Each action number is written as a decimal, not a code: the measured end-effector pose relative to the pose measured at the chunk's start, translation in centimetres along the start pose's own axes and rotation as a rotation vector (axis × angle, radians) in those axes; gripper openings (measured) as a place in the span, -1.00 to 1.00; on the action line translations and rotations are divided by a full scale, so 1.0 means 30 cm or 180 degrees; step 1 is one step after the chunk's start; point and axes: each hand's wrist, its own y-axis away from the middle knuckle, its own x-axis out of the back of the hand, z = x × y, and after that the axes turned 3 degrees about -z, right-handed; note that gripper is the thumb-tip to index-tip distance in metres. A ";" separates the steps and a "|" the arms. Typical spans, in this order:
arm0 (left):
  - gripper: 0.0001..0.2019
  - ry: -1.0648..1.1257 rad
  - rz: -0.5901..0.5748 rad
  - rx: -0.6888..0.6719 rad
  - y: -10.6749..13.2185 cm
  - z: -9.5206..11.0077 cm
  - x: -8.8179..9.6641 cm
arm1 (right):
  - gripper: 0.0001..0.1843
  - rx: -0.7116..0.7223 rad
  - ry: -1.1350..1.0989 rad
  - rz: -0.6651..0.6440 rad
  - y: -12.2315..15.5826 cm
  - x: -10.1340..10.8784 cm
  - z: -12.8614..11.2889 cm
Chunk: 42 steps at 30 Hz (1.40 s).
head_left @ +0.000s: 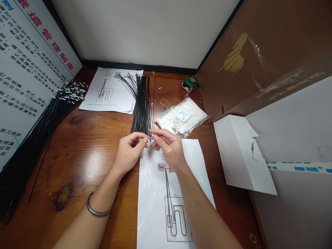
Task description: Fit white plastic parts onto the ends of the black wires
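Observation:
My left hand (131, 152) is closed in a pinch, thumb against index finger, at the near end of a bundle of black wires (141, 103). A thin black wire (121, 186) runs back beneath my left wrist and appears to come from that pinch. Facing it, the fingertips of my right hand (169, 147) are pinched too, almost touching the left ones. Whatever small piece sits between the right fingers is too small to make out. Both hands are over the top edge of a printed drawing sheet (153, 207).
Behind my right hand lies a clear bag of small white parts (184, 116), with a green tape measure (190, 84) farther back. More drawing sheets (90, 93) lie back left. White-tipped black wires (52, 117) lean at left. A brown carton (259, 52) and folded white card (241, 152) border the right.

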 end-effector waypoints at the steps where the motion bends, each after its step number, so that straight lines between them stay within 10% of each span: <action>1: -0.85 -0.0012 -0.0014 0.0003 0.001 -0.001 0.000 | -0.82 -0.0004 0.0000 -0.0018 -0.001 0.000 0.000; 42: -0.84 0.0090 0.0004 -0.0050 0.004 0.006 -0.004 | -0.84 -0.0288 -0.0241 0.0024 -0.001 -0.001 0.000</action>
